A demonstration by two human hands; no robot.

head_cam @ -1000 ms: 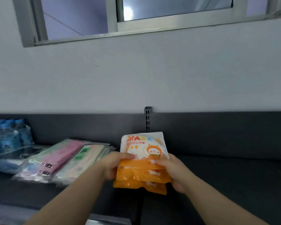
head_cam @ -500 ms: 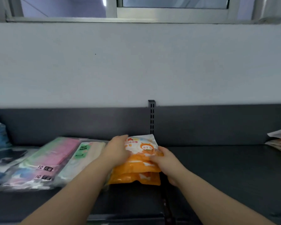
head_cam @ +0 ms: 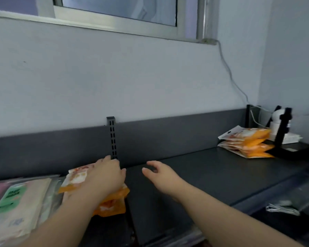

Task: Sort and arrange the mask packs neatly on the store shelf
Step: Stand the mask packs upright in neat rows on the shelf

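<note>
Orange-and-white mask packs [head_cam: 112, 200], small stack, lying flat on the dark shelf [head_cam: 194, 179] just left of the slotted upright [head_cam: 112, 138] in the back panel; top pack shows a white upper part with a cartoon print, the lower parts orange. My left hand [head_cam: 105, 177] lies palm-down on top of this stack, fingers spread flat and pressing on it, not curled round it. My right hand [head_cam: 161, 175] is off the packs, hovering over bare shelf to the right of the upright, open, fingers loosely curved, holding nothing. Just beside the stack on its left: clear-bagged face mask packs [head_cam: 20, 205], overlapping one another, the nearest cream-coloured with a green label, a pink one at the far left edge. Well apart, at the far right end of the shelf: second stack of orange-and-white mask packs [head_cam: 248, 145], several deep, fanned a little, lying near the corner. Behind that stack: a small white camera-like device [head_cam: 277, 120] and a black bracket [head_cam: 282, 131], blurred. Pale cable [head_cam: 228, 72] runs down the wall from the window frame [head_cam: 114, 22] toward that corner. Lower right, below the shelf edge: coiled white cord [head_cam: 282, 209], detail unclear.
</note>
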